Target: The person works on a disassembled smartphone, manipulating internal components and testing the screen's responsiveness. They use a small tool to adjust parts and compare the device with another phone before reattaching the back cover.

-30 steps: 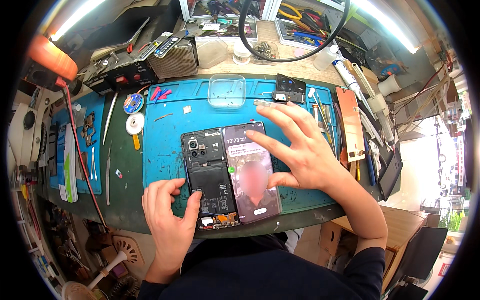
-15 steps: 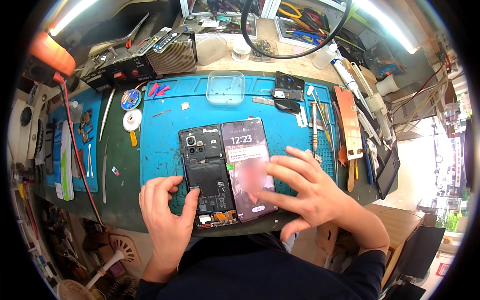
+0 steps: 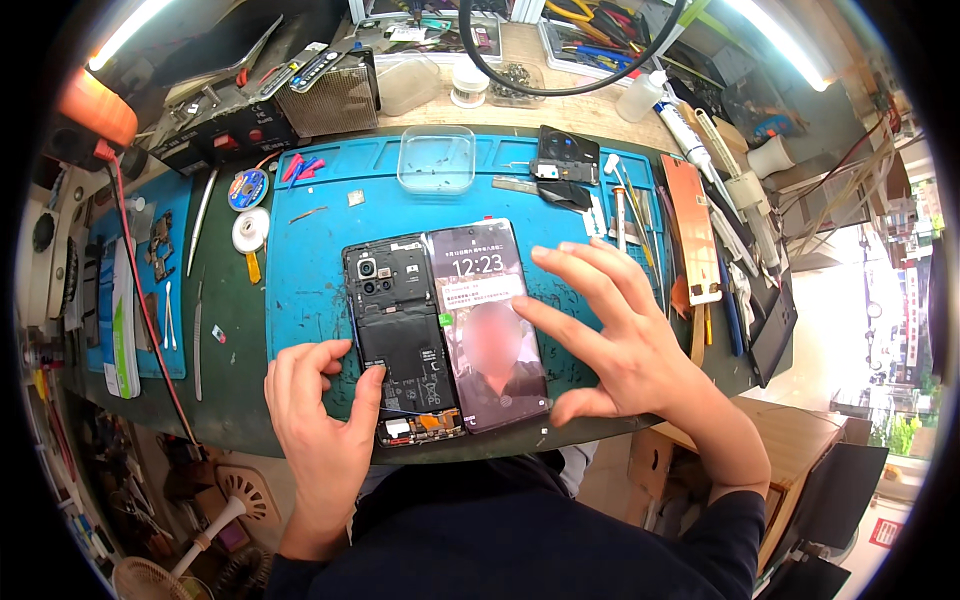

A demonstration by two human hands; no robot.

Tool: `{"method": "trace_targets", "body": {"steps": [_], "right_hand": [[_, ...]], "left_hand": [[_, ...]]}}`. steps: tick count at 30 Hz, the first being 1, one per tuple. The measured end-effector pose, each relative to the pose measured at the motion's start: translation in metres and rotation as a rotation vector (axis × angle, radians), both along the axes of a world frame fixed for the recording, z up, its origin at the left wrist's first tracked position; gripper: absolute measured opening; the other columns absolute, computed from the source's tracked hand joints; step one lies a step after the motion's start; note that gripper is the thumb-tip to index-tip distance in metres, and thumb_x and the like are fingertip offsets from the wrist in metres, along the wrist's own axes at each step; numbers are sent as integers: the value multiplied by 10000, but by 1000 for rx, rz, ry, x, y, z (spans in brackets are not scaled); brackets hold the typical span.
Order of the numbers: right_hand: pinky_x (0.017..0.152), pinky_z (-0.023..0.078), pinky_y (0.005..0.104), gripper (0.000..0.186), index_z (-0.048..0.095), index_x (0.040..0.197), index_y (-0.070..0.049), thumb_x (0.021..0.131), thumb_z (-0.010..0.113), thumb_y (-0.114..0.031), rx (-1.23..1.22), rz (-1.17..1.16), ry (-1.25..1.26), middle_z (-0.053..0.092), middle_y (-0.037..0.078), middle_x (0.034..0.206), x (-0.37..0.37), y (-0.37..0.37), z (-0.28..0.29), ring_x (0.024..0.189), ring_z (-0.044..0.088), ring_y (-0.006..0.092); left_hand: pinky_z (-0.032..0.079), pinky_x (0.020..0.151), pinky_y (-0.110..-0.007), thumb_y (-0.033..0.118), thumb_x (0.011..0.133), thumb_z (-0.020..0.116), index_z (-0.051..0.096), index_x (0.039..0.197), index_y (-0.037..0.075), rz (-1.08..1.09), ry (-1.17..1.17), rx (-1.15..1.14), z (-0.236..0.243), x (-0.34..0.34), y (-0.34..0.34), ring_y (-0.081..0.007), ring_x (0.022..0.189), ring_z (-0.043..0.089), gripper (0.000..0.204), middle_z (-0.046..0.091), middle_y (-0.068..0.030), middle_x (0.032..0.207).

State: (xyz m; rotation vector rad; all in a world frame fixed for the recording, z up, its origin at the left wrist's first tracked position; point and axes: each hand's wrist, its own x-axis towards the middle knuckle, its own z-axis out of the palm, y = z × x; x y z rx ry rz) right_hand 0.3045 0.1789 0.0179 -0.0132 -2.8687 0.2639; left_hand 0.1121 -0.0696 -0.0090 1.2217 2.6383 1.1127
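Matte opened phone [image 3: 398, 335], glossy rectangular screen [image 3: 475, 245]
Our left hand [image 3: 318, 405] half-curls, thumb parted, at the phone's edge; our right hand [image 3: 632, 350] spreads wide over smoothness.

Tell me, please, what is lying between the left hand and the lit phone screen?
In the head view, the opened phone body lies between the left hand and the lit screen, its inside facing up.

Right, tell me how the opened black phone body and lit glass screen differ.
The opened black phone body exposes its insides and camera lenses; the lit glass screen displays a clock. The body is mostly black, the screen pinkish grey. Both are flat, long rectangles, side by side.
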Motion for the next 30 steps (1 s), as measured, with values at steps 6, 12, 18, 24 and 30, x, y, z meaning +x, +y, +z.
{"method": "trace_targets", "body": {"steps": [6,12,18,24,30], "right_hand": [[1199,342,597,921,605,1463,-102,897,524,-824,-9,-25,-53,423,206,1619,-23,1,-4,1449,425,416],[1222,316,619,851,655,1374,-86,897,574,-786,-96,104,-72,463,214,1589,-10,-7,1,1460,444,411],[1197,352,631,909,716,1360,-156,871,477,-884,-174,238,-113,505,217,1542,10,-19,-1,1414,487,411],[1196,347,623,832,656,1362,-78,915,578,-775,-123,6,6,487,217,1559,-11,-11,4,1405,471,422],[1197,357,600,931,676,1402,-107,901,470,-864,17,-37,-15,490,213,1557,-20,-7,-6,1391,479,421]], "left_hand": [[454,840,-376,96,824,860,681,1119,48,10,-6,-7,1,1,1,-239,906,554,348,596,-69,1009],[452,846,-379,96,817,861,681,1121,48,13,-3,-7,0,1,0,-238,902,553,356,593,-68,1001],[448,848,-381,104,815,862,681,1119,47,8,-3,-8,0,0,0,-237,899,556,358,594,-67,994],[446,853,-383,115,819,862,680,1114,49,3,-8,-4,1,0,0,-240,900,561,353,602,-66,994],[446,877,-396,113,814,862,674,1104,47,-7,-3,-8,1,-1,0,-254,914,573,352,608,-70,997]]}}
